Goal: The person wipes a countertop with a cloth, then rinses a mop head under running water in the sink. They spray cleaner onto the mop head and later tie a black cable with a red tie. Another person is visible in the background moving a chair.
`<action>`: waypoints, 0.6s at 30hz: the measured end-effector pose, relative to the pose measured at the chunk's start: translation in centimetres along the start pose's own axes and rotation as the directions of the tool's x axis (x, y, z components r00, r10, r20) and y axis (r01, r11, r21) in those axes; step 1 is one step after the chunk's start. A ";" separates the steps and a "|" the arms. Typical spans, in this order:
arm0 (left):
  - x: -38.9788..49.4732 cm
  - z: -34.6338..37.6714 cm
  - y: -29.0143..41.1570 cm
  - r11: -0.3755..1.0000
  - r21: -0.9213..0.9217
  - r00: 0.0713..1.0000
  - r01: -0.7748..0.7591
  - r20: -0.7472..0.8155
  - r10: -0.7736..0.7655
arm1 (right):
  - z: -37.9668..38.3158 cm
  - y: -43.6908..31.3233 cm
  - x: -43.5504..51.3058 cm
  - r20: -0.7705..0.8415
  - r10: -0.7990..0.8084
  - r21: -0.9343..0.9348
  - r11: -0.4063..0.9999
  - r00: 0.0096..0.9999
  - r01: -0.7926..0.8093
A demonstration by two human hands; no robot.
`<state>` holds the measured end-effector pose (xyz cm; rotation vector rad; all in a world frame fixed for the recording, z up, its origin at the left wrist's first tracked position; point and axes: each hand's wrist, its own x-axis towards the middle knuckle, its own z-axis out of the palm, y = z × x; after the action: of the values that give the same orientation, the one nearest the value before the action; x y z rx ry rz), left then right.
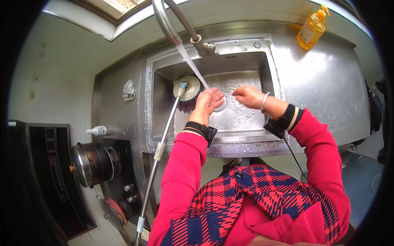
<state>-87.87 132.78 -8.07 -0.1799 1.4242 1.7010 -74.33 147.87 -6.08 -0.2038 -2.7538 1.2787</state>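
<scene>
Water runs from the faucet spout (pixel 167 23) down onto my left hand (pixel 210 100), which is palm up with its fingers apart and holds nothing. To its right, over the steel sink basin (pixel 243 120), my right hand (pixel 248 97) has its fingers curled together. Whether anything is between those fingers cannot be seen. The round drain (pixel 220 105) lies partly hidden behind my left hand. In the left of the basin rests a mop head with a pale disc (pixel 186 87) and dark strands, its metal handle (pixel 167 126) slanting out over the front edge.
On the right counter stands a pump bottle of yellow liquid (pixel 311 29). A crumpled cloth or wrapper (pixel 129 90) and a small white bottle (pixel 97 131) lie on the left. Further left, a lidded pot (pixel 92 165) and a lidded pan (pixel 113 213) sit on the gas stove (pixel 118 146).
</scene>
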 end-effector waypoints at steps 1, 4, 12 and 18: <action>0.0 0.1 -0.2 0.999 -0.047 1.000 0.005 0.001 -0.005 | 0.9 -0.7 -0.3 -0.044 0.010 0.097 0.995 0.999 -0.006; -0.9 0.6 -1.3 0.994 -0.068 0.996 -0.089 0.015 0.090 | 4.2 -3.3 -0.1 -0.003 -0.012 0.354 0.935 1.000 0.012; -1.0 2.1 -4.7 0.901 -0.429 0.979 -0.060 0.152 0.138 | 10.7 -2.9 5.8 0.074 0.279 0.327 0.900 0.957 -0.287; -1.1 2.7 -3.4 0.872 -0.441 0.972 -0.210 0.002 0.236 | 11.6 -2.6 6.3 -0.013 0.195 0.794 0.598 0.981 -0.109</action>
<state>-83.76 134.39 -9.00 -0.2178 1.0294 2.1904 -82.41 138.49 -11.35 -0.4049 -1.8342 2.3102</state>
